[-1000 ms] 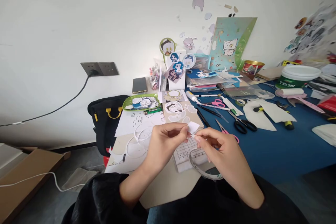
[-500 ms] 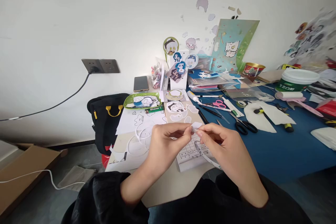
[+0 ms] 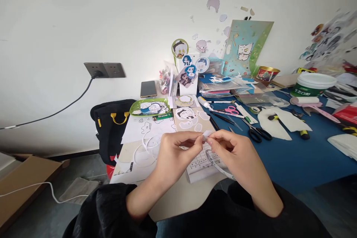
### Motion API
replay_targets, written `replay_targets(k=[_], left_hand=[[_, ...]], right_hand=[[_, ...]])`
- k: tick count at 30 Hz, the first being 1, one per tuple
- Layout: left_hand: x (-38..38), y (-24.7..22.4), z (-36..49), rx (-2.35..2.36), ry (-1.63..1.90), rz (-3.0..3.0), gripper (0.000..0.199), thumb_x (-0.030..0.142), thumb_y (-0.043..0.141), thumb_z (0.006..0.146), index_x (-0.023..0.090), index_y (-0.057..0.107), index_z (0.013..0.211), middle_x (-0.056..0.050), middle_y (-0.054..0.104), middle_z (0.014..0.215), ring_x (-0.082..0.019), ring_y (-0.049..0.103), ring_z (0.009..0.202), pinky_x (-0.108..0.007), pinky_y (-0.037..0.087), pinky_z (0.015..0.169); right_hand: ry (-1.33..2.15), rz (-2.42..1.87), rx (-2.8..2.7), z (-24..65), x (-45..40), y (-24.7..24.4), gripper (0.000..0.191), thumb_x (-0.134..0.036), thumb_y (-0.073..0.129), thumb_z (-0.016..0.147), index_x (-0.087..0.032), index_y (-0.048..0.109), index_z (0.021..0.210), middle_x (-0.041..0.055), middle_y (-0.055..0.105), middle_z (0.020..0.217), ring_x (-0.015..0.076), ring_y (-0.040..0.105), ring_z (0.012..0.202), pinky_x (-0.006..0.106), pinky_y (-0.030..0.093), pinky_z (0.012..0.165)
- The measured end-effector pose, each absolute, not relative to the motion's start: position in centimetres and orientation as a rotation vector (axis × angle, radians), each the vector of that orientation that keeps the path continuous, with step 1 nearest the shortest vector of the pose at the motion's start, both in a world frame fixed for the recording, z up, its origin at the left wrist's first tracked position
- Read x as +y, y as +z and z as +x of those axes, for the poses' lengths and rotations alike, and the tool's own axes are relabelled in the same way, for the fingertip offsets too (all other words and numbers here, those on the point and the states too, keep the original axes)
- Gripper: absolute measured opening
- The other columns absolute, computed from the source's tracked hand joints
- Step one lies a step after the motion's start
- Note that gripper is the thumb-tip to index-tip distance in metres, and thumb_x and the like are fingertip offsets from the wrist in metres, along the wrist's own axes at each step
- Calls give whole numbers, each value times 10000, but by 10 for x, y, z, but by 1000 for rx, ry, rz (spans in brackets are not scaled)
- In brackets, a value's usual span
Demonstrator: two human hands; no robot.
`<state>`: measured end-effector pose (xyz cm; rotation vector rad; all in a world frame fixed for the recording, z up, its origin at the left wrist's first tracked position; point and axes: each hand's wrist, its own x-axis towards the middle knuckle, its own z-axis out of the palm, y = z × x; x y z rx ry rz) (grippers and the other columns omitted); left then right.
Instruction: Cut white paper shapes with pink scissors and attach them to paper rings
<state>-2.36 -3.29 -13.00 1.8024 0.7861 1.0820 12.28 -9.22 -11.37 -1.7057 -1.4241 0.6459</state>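
Since the earlier frame, the right hand (image 3: 234, 152) had moved in closer to the left hand (image 3: 180, 150), so that their fingertips nearly met and less of the small white paper piece (image 3: 206, 134) showed. That piece was between the two hands; the left pinched it between thumb and fingers, and the right pinched its other side the same way. Just below the right hand a curved pale strip (image 3: 216, 163) looped down, and whether that hand also held it could not be told. A gridded sheet (image 3: 196, 161) lay beneath both hands. Thin white rings (image 3: 143, 155) lay just left of the left hand, the green tray (image 3: 132, 111) beyond them, and black-handled scissors (image 3: 259, 134) on the blue tabletop (image 3: 292, 163) right of the right hand.
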Motion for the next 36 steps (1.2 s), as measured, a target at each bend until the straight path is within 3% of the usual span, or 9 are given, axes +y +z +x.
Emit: replay_targets(k=[9, 21, 27, 29, 32, 36], left_hand=[[-32, -131, -21, 798, 1095, 1743, 89, 222, 702, 747, 170, 757, 793, -35, 769, 773, -191, 708, 675, -261, 581, 638], [-31, -134, -20, 848, 1077, 1889, 118, 223, 637, 814, 173, 743, 798, -31, 767, 797, -179, 703, 712, -253, 559, 663], [-30, -133, -25, 758, 1151, 1940, 156, 231, 619, 807, 167, 723, 903, -69, 755, 902, -207, 697, 819, -299, 556, 761], [-29, -132, -26, 691, 1035, 1816, 210, 281, 549, 855, 156, 713, 897, -83, 741, 905, -212, 686, 849, -307, 550, 777], [-28, -130, -22, 565, 700, 1510, 368, 380, 436, 913, 155, 713, 819, -79, 721, 788, -197, 683, 734, -308, 561, 702], [-32, -134, -13, 461, 474, 1206, 266, 394, 614, 817, 153, 710, 756, -55, 703, 714, -160, 664, 628, -265, 555, 617]], right_hand=[[525, -1704, -1467, 121, -91, -113, 186, -273, 524, 830, -207, 672, 739, 8, 641, 628, 144, 525, 489, 252, 376, 451], [252, -1785, -1611, 123, -85, -115, 161, -203, 563, 818, -223, 701, 737, -10, 677, 598, 141, 557, 463, 252, 372, 425], [-291, -1387, -1604, 130, -94, -136, 130, -111, 563, 846, -199, 660, 840, 32, 717, 730, 153, 649, 595, 247, 492, 548], [-517, -1237, -1637, 137, -98, -144, 199, -53, 588, 821, -206, 657, 926, 47, 740, 784, 174, 694, 686, 259, 531, 630], [-686, -1106, -1703, 146, -102, -152, 332, -35, 638, 784, -231, 651, 1051, 47, 759, 819, 186, 716, 693, 273, 557, 646], [-716, -1056, -1740, 150, -102, -157, 341, -56, 650, 788, -208, 653, 1093, 76, 765, 839, 189, 721, 695, 273, 559, 602]])
